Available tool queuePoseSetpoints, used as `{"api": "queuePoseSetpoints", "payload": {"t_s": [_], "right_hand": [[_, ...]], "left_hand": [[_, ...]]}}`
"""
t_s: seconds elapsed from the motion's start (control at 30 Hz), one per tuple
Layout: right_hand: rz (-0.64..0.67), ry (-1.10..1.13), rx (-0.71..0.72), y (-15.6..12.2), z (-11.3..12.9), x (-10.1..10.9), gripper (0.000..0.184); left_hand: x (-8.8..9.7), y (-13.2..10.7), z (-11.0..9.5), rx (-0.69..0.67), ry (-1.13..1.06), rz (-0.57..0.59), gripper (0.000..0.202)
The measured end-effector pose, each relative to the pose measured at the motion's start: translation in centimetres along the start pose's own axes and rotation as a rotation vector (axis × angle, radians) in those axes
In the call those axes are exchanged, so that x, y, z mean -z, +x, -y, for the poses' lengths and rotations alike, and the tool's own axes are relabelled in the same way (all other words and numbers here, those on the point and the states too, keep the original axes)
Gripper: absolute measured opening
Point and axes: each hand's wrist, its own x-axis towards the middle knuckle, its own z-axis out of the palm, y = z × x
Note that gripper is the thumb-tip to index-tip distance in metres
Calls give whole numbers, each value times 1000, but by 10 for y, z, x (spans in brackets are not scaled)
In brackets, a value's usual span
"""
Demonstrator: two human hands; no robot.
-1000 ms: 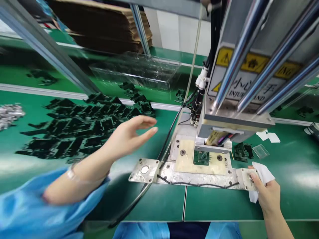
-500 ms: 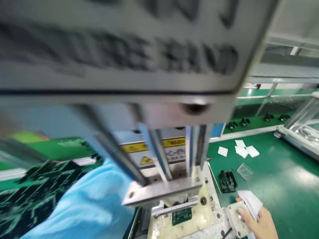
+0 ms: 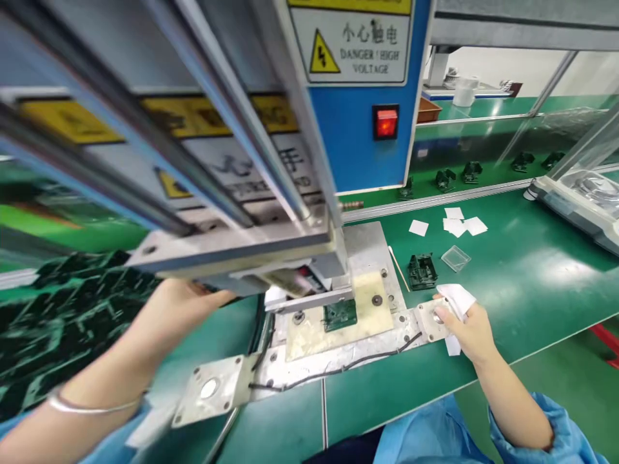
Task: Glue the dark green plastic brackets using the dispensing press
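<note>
My right hand [image 3: 467, 325] is closed on a white wipe [image 3: 457, 299] and its thumb presses the round button [image 3: 438, 317] on the right metal pad of the press base. My left hand [image 3: 178, 306] reaches up under the press head [image 3: 242, 248]; its fingers are hidden behind the metal plate. A small green circuit board [image 3: 340, 314] sits in the cream fixture [image 3: 329, 319] below the head. A second button pad [image 3: 209, 388] lies at the lower left, untouched.
A heap of black plastic parts [image 3: 58, 316] covers the green mat on the left. Beside my right hand lie a black part [image 3: 422, 270], a clear cover [image 3: 455, 258], a thin stick [image 3: 399, 267] and white paper squares [image 3: 459, 225]. A blue control box with a red switch [image 3: 385, 122] stands behind.
My view swung right and upward, then settled. My left hand went from hovering open over the black parts to under the press head. My right hand stays on the right button with the wipe.
</note>
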Motion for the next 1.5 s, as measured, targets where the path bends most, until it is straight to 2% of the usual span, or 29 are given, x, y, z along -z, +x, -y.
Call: {"api": "queuePoseSetpoints", "payload": {"t_s": [0.07,0.13,0.3,0.53,0.8,1.1,1.5], "right_hand": [[-12,-6,-9,0,-2,2,43],[-16,-19,6,1,-4,5,45],[-39,-40,22,4,-7,12,45],[-55,-29,58,4,-11,17,41],[-59,-21,75,4,-12,20,38],[-70,-41,61,2,-9,21,39],[-61,-36,78,4,-10,19,38]], "left_hand": [[2,-14,13,115,3,-125,58],[-3,-27,24,201,-93,-205,72],[-16,-38,41,209,-381,-210,89],[-16,-34,49,149,-520,-226,86],[-15,-37,46,92,-436,-156,81],[-13,-38,44,114,-386,-119,86],[-13,-39,38,147,-441,-138,84]]}}
